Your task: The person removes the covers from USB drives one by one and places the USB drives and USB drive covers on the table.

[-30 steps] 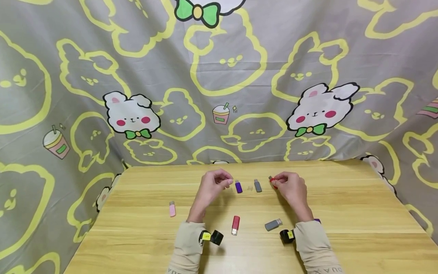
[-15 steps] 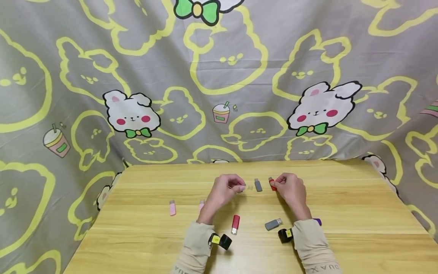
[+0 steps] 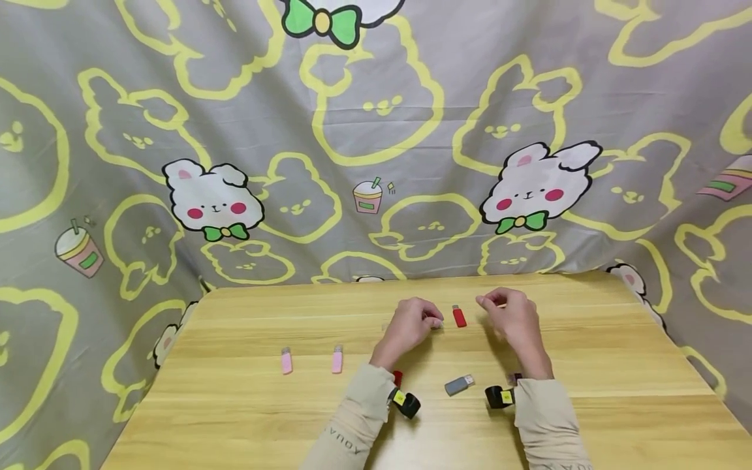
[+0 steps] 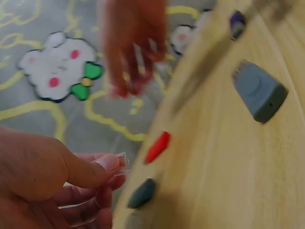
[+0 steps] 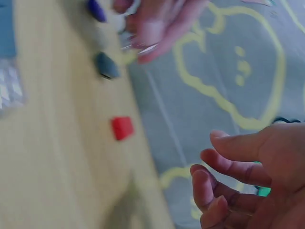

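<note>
Between the thumb and fingers of my left hand (image 3: 410,324) is a small clear plastic cap (image 4: 123,163), best seen in the left wrist view. A red USB stick (image 3: 459,316) lies on the table between my two hands. My right hand (image 3: 514,318) is raised just right of it, fingers loosely bent and holding nothing, as the right wrist view shows. One grey USB stick (image 4: 141,193) lies by the red one, hidden behind my left hand in the head view. A purple USB stick (image 5: 96,10) is partly cut off in the right wrist view.
Nearer the front lies another grey USB stick (image 3: 459,385). Two pink USB sticks (image 3: 286,360) stand apart at left. My left sleeve mostly covers a second red stick (image 3: 397,378); a purple one (image 3: 514,378) shows by my right wrist. A patterned curtain (image 3: 376,143) borders the table.
My right hand has let go of the red USB stick and drawn away to the right. The left hand has moved rightward past the purple stick, and now covers the grey one.
</note>
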`<state>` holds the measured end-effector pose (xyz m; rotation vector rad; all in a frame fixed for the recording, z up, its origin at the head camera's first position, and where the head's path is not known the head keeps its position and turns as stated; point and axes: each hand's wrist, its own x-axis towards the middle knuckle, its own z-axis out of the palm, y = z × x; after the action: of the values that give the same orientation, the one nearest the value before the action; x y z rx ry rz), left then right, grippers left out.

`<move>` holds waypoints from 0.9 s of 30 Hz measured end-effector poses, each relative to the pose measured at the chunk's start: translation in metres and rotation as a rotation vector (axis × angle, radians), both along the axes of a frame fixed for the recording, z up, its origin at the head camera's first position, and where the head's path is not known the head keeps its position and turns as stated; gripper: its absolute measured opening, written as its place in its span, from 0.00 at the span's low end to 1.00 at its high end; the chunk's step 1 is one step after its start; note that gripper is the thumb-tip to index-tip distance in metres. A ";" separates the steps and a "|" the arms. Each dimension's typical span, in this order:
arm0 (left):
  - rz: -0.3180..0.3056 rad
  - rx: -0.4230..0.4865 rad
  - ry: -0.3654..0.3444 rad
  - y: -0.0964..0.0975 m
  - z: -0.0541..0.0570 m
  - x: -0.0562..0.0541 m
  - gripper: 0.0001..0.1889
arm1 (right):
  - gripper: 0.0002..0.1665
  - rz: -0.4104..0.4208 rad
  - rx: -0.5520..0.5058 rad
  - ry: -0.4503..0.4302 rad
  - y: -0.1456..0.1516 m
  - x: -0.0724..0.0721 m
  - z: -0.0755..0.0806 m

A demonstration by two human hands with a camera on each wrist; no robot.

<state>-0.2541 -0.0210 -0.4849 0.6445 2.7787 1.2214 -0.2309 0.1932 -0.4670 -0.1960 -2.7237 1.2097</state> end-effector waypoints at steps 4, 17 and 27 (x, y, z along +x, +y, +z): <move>-0.004 -0.110 0.026 0.013 -0.007 -0.008 0.04 | 0.16 0.021 -0.009 -0.009 0.016 0.007 0.011; -0.004 -0.272 0.159 0.031 -0.011 -0.020 0.05 | 0.17 0.124 -0.006 -0.083 0.048 0.017 0.024; 0.060 -0.148 0.145 0.015 -0.007 -0.019 0.05 | 0.17 0.210 0.044 -0.122 0.054 0.025 0.033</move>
<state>-0.2735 -0.0055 -0.4918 0.6672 2.9928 1.0026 -0.2063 0.2470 -0.4336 0.0237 -2.9352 1.2236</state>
